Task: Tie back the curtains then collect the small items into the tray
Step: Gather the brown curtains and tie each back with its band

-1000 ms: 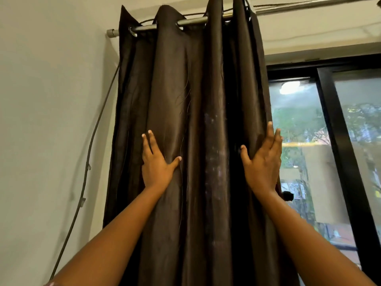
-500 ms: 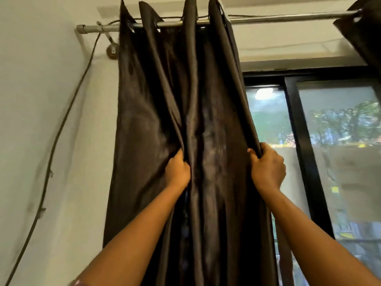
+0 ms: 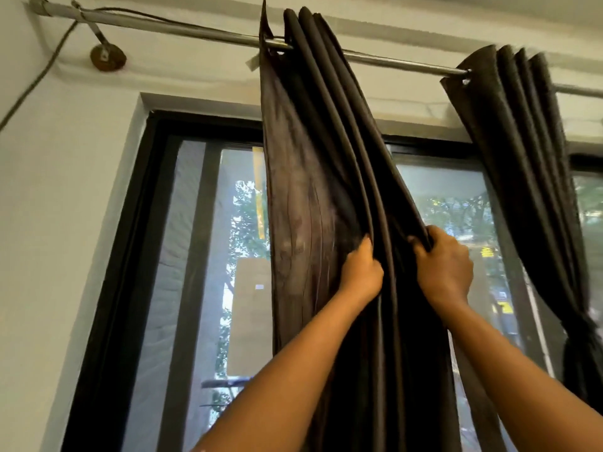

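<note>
Filling most of the view, a tall black-framed glass window (image 3: pixel 195 256) stands in a pale wall. Across its top runs a long grey metal curtain rod (image 3: pixel 182 29). From it hangs a dark brown pleated fabric curtain (image 3: pixel 313 190), bunched near the window's middle; a second dark brown curtain (image 3: pixel 528 158) hangs at the right, gathered low down. The left hand (image 3: pixel 360 272) grips a fold of the middle curtain, and the right hand (image 3: pixel 445 265) clutches its right-hand folds.
</note>
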